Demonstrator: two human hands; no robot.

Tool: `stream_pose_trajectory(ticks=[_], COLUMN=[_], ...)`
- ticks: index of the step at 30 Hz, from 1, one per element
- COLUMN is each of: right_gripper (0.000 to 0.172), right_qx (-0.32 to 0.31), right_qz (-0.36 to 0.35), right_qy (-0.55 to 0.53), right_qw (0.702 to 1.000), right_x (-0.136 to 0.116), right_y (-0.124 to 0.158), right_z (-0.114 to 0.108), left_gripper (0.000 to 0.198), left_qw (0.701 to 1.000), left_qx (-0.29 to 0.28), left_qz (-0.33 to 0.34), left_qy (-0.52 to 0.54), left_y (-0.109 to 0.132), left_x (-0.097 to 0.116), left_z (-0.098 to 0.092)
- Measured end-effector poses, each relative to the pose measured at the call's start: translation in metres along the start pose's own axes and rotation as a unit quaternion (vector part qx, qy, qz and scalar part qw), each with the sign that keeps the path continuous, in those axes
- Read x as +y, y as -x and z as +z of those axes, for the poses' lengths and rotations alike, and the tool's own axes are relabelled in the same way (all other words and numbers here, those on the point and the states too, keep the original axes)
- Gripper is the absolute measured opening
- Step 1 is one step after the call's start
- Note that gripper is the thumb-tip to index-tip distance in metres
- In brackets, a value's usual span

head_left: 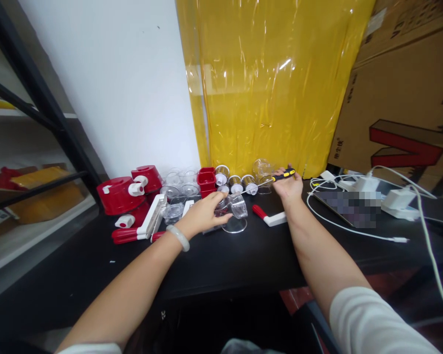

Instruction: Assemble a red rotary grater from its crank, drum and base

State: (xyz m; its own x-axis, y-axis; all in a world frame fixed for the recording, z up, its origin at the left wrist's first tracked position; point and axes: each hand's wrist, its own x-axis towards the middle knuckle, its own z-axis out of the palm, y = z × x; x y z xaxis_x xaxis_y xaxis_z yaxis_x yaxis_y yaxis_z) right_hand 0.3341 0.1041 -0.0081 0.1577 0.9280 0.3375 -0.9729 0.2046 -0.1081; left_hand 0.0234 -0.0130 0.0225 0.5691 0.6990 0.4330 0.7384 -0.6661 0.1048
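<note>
My left hand (203,214), with a pale bangle on the wrist, curls around a clear plastic part (233,209) that rests on the black table (221,260). My right hand (288,186) reaches farther back and grips a screwdriver with a black and yellow handle (285,173), whose thin shaft points left toward a clear cup (263,169). A red and white crank handle (269,217) lies on the table between my two hands.
Red housings (120,194), white and red parts, clear cups (180,182) and metal drums (236,183) crowd the table's back left. White chargers and cables (372,189) lie at right. Yellow film (269,83) and a cardboard box (402,88) stand behind. A dark shelf frame (40,108) stands left.
</note>
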Motion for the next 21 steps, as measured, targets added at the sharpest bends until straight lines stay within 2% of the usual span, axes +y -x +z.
stream_pose_trajectory(ticks=[3, 9, 13, 16, 21], right_gripper=[0.018, 0.011, 0.007, 0.013, 0.012], right_qx=[0.018, 0.053, -0.003, -0.055, -0.071], right_qz=[-0.002, -0.017, 0.009, 0.015, 0.027], right_qy=[-0.001, -0.083, -0.094, -0.094, -0.08], right_qw=[1.0, 0.995, 0.995, 0.994, 0.994], right_x=[-0.002, -0.005, -0.005, -0.004, -0.002], right_y=[-0.005, -0.016, -0.019, -0.019, -0.019], right_z=[0.0, -0.002, -0.002, -0.001, 0.0], left_gripper=[0.064, 0.062, 0.061, 0.062, 0.062], left_qw=[1.0, 0.999, 0.998, 0.998, 0.998], left_qx=[0.002, 0.01, 0.018, 0.021, 0.018], left_qz=[0.0, -0.001, 0.001, 0.005, 0.005], left_qy=[0.005, 0.035, 0.053, 0.058, 0.056], left_y=[0.0, -0.002, -0.003, -0.003, -0.003], left_x=[-0.001, -0.004, -0.007, -0.008, -0.009], left_z=[0.0, 0.001, 0.002, 0.003, 0.004])
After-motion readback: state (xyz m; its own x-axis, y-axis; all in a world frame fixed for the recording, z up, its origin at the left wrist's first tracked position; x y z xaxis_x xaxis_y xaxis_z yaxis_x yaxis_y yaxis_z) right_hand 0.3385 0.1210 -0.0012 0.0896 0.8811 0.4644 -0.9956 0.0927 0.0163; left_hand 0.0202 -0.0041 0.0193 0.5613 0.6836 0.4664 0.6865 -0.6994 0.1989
